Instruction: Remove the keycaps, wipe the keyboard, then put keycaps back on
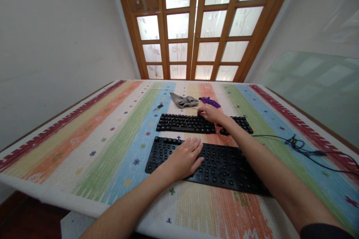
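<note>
"Head view is up on my screen; how far along are we?"

"I see the keyboard base (218,158) nearest the person, and I judge only a small part of it done: a few keycaps (169,141) sit at the left of its top row, while most of the positions I can see are bare. Beyond it, what look like loose caps are set out in keyboard order, as a main block (179,123) and a smaller block (243,123) to its right"

"And the fingers?"

"Left hand (186,156) lies palm down over the base, fingers extended and slightly parted, gripping nothing that I can see. Right hand (209,113) is at the main block's far edge, fingers bent close together; I cannot tell whether they pinch a cap"

"Any writing for my log?"

"Cap legends are too small for me to read, and I can make out no brand or label"
</note>
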### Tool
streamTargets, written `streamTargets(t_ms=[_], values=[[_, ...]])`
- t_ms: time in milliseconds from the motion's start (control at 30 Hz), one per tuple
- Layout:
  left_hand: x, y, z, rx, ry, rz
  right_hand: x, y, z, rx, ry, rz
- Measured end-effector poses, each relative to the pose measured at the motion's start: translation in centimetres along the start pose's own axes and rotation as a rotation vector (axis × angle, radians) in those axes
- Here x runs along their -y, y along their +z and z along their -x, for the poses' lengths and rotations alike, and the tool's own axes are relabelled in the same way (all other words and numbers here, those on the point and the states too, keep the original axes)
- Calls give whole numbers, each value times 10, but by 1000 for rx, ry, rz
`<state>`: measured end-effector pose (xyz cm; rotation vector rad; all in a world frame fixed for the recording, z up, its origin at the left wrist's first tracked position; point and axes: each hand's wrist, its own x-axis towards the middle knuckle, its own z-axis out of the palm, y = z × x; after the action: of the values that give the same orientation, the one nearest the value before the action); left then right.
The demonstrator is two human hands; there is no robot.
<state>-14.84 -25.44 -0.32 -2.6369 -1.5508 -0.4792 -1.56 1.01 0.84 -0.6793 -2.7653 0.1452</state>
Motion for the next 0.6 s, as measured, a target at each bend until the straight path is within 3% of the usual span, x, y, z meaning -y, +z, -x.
streamTargets(t_ms=[600], values=[[1, 1, 0, 4, -2, -4, 2, -8, -3, 78, 71, -12]])
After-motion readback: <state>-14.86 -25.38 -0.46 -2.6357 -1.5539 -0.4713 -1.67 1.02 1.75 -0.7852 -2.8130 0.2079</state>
